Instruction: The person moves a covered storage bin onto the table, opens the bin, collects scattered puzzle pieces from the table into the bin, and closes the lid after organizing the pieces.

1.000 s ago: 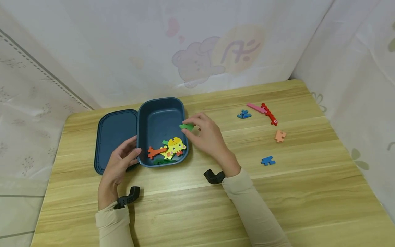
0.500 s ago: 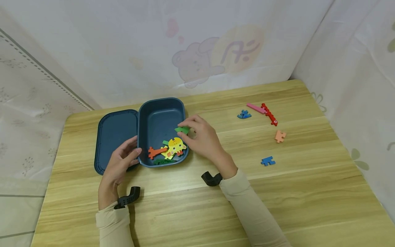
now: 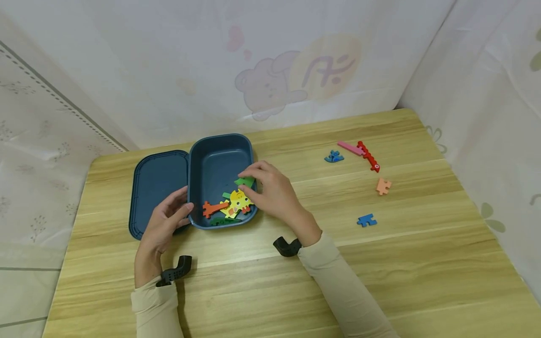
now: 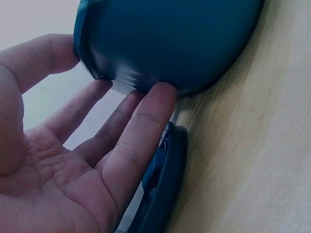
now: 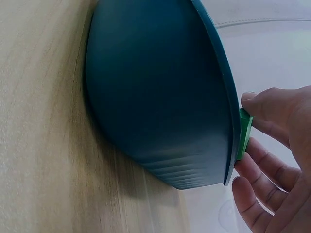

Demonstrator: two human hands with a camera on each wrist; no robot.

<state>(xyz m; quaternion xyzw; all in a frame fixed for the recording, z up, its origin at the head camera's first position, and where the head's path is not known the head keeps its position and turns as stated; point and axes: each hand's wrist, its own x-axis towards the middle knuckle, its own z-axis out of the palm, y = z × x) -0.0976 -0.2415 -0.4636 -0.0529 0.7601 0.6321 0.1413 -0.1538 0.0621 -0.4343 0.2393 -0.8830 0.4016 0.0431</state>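
- Drifting toward 8 o'clock since the earlier frames go the right hand (image 3: 272,193) and its green puzzle piece (image 3: 245,181), now over the blue box (image 3: 215,164), close by its 3 o'clock side!
- Thumb and fingers pinch that piece; from the right wrist we catch it at the rim.
- Over at 8 o'clock, the left hand (image 3: 164,219) grips the box: thumb at the rim, fingers spaced apart against the outer wall.
- Inside, we spot a yellow face piece (image 3: 238,198) at about 5 o'clock, with an orange piece (image 3: 213,209) and a dark green piece (image 3: 224,221) around 6.
- Just beside the box at 9 o'clock lies the lid (image 3: 156,178).
- Well off, between 2 and 4 o'clock, we've got pink (image 3: 349,148), red (image 3: 368,156), patterned blue (image 3: 334,157), peach (image 3: 383,187) and plain blue pieces (image 3: 367,220) on the table (image 3: 253,291).
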